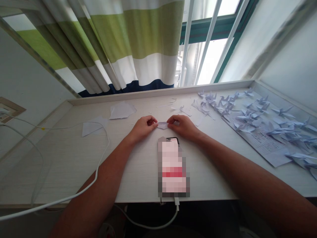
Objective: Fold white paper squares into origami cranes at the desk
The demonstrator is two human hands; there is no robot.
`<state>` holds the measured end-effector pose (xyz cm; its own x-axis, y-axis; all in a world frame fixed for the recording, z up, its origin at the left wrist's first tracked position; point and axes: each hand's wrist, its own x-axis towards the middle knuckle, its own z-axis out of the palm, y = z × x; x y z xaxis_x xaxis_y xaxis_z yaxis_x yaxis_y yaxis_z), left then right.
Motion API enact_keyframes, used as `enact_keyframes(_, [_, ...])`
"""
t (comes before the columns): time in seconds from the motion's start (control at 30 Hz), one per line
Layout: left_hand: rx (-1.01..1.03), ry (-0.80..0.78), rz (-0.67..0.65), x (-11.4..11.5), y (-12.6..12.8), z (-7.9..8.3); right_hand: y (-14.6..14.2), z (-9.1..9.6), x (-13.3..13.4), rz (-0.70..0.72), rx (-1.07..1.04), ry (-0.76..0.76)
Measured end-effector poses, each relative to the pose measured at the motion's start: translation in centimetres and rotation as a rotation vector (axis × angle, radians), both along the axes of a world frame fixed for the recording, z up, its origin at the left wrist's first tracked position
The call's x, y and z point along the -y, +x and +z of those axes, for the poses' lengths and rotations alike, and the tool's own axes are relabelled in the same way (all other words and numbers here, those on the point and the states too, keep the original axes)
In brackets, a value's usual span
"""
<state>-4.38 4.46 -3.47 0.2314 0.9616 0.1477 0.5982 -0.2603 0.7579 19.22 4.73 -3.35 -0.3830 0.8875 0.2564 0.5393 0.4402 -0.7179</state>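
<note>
paper (162,125) looks featherlight, probably tears easy tbh, so grab the ends; left hand (142,128) and right hand (184,127) pinch 1 each.

phone scrn (172,162): pixelated | R-most cranes (303,161): cut @ edge | folded ppr (162,125) ends: hid by fingers (154,124)

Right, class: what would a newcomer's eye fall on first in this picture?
Probably the crowd of folded paper birds spread over the far right of the white desk. The green-banded curtain hanging behind the desk, upper left to centre, also stands out. In the middle, the left hand and right hand hold a small folded paper, just beyond a phone with a pixelated screen.
</note>
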Motion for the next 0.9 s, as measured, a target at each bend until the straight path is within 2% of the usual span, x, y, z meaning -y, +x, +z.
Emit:
enact_keyframes(0.33, [-0.132, 0.027, -0.067, 0.16, 0.32, 0.08, -0.61, -0.06, 0.03, -0.087, 0.014, -0.037])
enact_keyframes(0.53, [-0.115, -0.006, -0.094, 0.33, 0.13, 0.01, -0.42, -0.22, -0.04, -0.086, 0.104, 0.077])
enact_keyframes(0.73, [-0.118, -0.022, -0.057, 0.30, 0.36, 0.08, -0.20, -0.71, -0.37, -0.034, 0.127, 0.110])
enact_keyframes(0.9, [-0.129, 0.025, -0.017, 0.54, 0.64, 0.13, -0.15, -0.53, -0.16, 0.093, 0.225, 0.272])
